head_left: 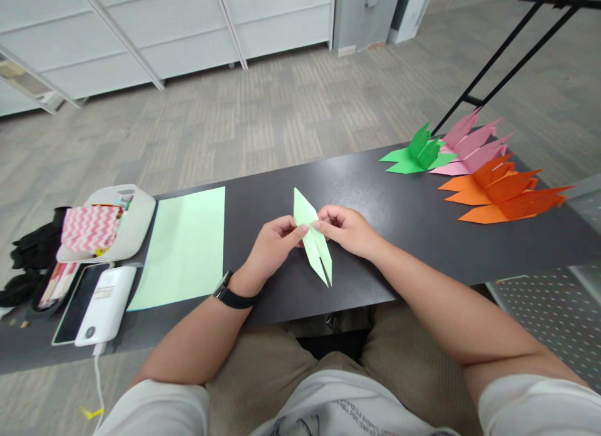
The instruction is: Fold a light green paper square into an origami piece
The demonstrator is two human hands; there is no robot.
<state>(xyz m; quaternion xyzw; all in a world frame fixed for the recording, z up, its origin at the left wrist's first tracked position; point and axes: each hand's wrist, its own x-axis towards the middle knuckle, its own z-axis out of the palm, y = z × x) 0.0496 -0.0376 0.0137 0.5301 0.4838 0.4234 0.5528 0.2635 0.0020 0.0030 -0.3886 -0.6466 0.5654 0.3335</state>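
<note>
A light green folded paper (317, 256) is held between my two hands, just above the dark table. It is a long narrow diamond, with its lower end split into two points toward me. My left hand (277, 243) pinches its left edge near the middle, thumb on top. From the other side my right hand (346, 229) grips the middle edge, its thumb close to the left thumb. The fingertips behind the paper are partly hidden. To the left of my left hand lies a flat light green sheet (185, 245).
Folded paper cranes stand at the right: a green group (420, 151), pink ones (472, 142) and orange ones (502, 192). At the left are a white basket (141, 217), a phone (79, 304) and a white power bank (107, 304) with a cable. The dark table (263, 201) is narrow.
</note>
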